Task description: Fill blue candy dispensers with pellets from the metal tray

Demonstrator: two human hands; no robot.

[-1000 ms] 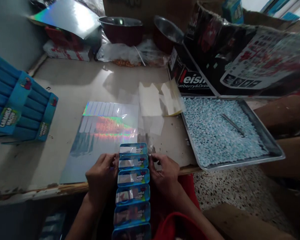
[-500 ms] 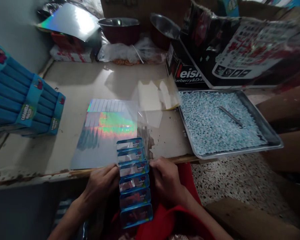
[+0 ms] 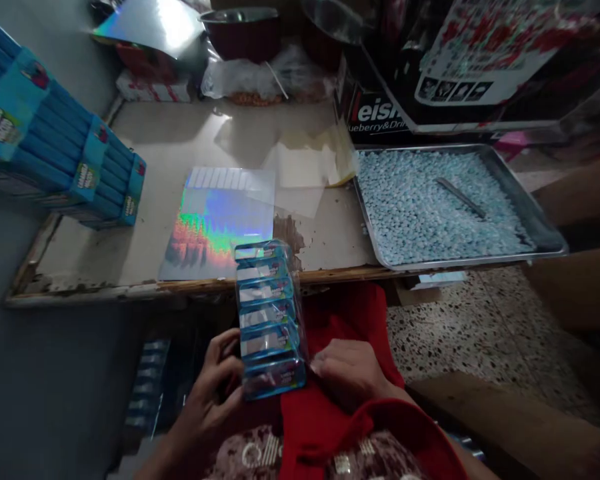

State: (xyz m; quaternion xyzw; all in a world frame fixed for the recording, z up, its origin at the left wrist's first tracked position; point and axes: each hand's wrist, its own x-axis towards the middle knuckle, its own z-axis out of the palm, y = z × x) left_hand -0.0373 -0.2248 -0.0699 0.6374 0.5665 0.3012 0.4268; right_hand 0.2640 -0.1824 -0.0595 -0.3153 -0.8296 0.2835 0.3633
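Note:
A pack of several small blue boxes in clear plastic wrap (image 3: 267, 317) leans over the table's front edge, its lower end above my lap. My left hand (image 3: 220, 380) grips the pack's lower left side with curled fingers. At the lower right, my right hand (image 3: 353, 370) is closed in a pinch on the loose edge of the plastic wrap (image 3: 300, 320). Behind the pack lies a shiny holographic sheet (image 3: 220, 213) on the table.
Blue packs (image 3: 65, 133) labelled "Caramelo Macizo" are stacked at left. A metal tray (image 3: 480, 257) of pale blue pellets, with a strip-like tool (image 3: 461, 198) on them, overhangs the table at right. Black printed boxes (image 3: 380, 110), bowls (image 3: 243, 33) and plastic bags stand behind.
The pack has come nearer a wrapped look, with plastic now showing along its right side. Both hands have slid down toward its lower end, and the view has tilted downward.

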